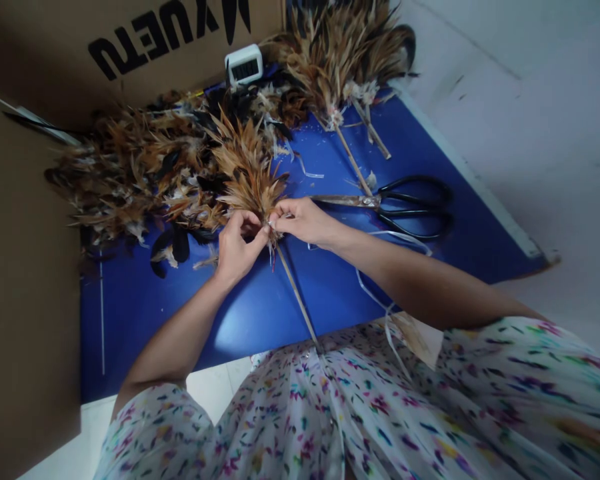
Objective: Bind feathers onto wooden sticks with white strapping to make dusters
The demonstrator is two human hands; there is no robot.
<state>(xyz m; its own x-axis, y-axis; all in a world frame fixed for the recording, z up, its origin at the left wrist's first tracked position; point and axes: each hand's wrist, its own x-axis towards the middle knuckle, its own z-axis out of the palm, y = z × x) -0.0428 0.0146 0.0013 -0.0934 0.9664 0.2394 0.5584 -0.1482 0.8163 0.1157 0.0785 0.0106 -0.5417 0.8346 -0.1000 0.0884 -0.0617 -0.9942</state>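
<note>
A bundle of brown feathers fans out at the upper end of a thin stick, whose lower end reaches the patterned garment. My left hand pinches the base of the bundle from the left, thumb and index finger together. From the right, my right hand is closed at the same spot, its fingertips nearly touching the left thumb. Whatever small piece lies between the fingertips is too small to tell. White string runs below the right forearm. Black-handled scissors lie right of my right hand.
Loose feathers are heaped on the blue table at left. Finished-looking feather bundles on sticks lie at the back right. A white digital timer stands before the cardboard box. Another cardboard panel borders the left.
</note>
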